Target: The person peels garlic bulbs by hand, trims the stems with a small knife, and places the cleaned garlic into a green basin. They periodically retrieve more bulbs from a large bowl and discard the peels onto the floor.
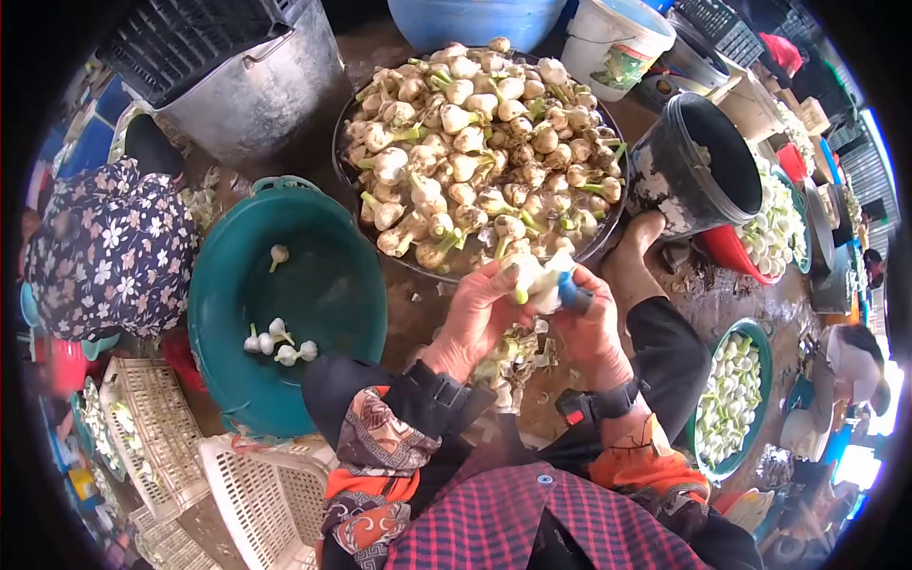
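Observation:
A garlic bulb [543,281], its skin partly loose and white, is between my two hands above the near rim of a wide basin. My left hand [475,318] is closed on the bulb's stem side, with thumb and fingers pinched together. Close against the bulb, my right hand [591,328] is closed around a small blue object [574,291]; I cannot tell what it is. Unpeeled garlic bulbs [475,142] with short green stems heap up in the basin. Below my hands lies a pile of garlic peelings [513,366].
At left a green tub [211,313] holds several white bulbs. White plastic crates [242,484] stand below it, near a person in a floral garment [114,247]. A black bucket [655,180] leans at right, beyond my bare foot [635,261]. Another green basin [765,399] holds peeled garlic.

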Available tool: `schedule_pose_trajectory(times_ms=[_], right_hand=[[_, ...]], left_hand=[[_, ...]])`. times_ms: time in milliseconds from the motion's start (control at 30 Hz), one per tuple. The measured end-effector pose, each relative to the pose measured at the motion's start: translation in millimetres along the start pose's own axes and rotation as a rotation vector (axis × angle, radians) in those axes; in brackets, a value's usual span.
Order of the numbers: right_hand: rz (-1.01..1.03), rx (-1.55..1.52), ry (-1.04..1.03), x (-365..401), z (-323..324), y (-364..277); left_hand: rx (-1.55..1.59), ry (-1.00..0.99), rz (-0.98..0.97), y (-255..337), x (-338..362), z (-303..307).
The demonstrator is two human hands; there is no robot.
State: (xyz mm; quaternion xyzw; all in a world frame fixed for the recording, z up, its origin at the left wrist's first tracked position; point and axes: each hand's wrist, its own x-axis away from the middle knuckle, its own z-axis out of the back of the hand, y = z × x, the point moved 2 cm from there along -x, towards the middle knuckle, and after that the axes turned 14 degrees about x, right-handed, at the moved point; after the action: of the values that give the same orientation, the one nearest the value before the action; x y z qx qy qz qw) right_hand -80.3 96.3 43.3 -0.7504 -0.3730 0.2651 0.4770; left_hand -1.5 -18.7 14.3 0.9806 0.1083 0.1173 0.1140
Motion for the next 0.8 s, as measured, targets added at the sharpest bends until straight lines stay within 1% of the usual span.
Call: schedule_pose_trajectory(times_ms=[67,100,133,200,233,267,300,333,367,400,433,467,533,567,667,700,767,800], right_hand=[[-0.186,-0.264,0.243,3.9,17.0,26.4],[-0.157,-0.261,0.329,2.0,16.5,22.5],[-0.156,-0.348,0.440,2.7,34.2,24.8],[-0.179,-0.221,0.419,11.0,97.7,50.2],[-0.427,0.435,0.242,13.5,100.2,50.2],[-0.607,1.108,0.010,16.5,97.2,46.1],[-0.515,1.343,-0.049,24.7,95.6,42.0],[-0.400,1.569,-0.093,28.3,87.9,36.5],[-0.366,1.257,0.043,20.5,68.3,19.7],[-0.347,0.944,0.179,17.1,49.7,-0.7],[-0.146,0.846,0.157,13.4,31.5,-14.3],[0.063,1.009,0.053,8.1,32.7,-13.4],[0.284,1.585,0.002,2.1,12.0,-20.9],[0.312,1.612,0.020,2.2,5.0,-21.2],[0.422,1.796,-0.051,2.7,3.1,-16.2],[0.430,1.774,-0.078,2.5,0.6,-15.0],[0.456,1.736,-0.113,0.2,-4.3,-15.1],[0.478,1.771,-0.117,0.3,-4.7,-16.9]], left_hand=[[0.022,-0.117,0.042,2.3,-0.2,-4.8],[0.032,-0.127,0.053,0.7,0.4,-5.3],[0.043,-0.131,0.060,-0.2,2.0,-5.2],[0.050,-0.122,0.039,2.6,3.9,-0.5],[0.112,-0.052,0.054,-1.2,0.2,5.3],[0.071,-0.021,0.018,-1.9,-3.2,9.0],[-0.042,0.136,0.016,-2.7,-4.0,8.5],[-0.041,0.126,0.031,-6.0,-6.3,9.8],[-0.094,0.168,0.037,-10.4,-9.2,13.3],[-0.198,0.163,0.038,-17.0,-13.5,18.9],[-0.242,0.152,0.016,-19.0,-10.2,12.7],[-0.288,0.134,0.004,-21.1,-7.0,6.2],[-0.356,0.133,-0.027,-24.4,-4.9,6.1],[-0.386,0.130,-0.045,-24.6,-5.2,5.6],[-0.305,0.143,0.069,-24.9,-1.3,6.7],[-0.299,0.149,0.142,-21.8,0.9,8.6],[-0.308,0.097,0.155,-14.4,2.2,13.3],[-0.327,0.054,0.157,-15.1,-0.7,18.1]])
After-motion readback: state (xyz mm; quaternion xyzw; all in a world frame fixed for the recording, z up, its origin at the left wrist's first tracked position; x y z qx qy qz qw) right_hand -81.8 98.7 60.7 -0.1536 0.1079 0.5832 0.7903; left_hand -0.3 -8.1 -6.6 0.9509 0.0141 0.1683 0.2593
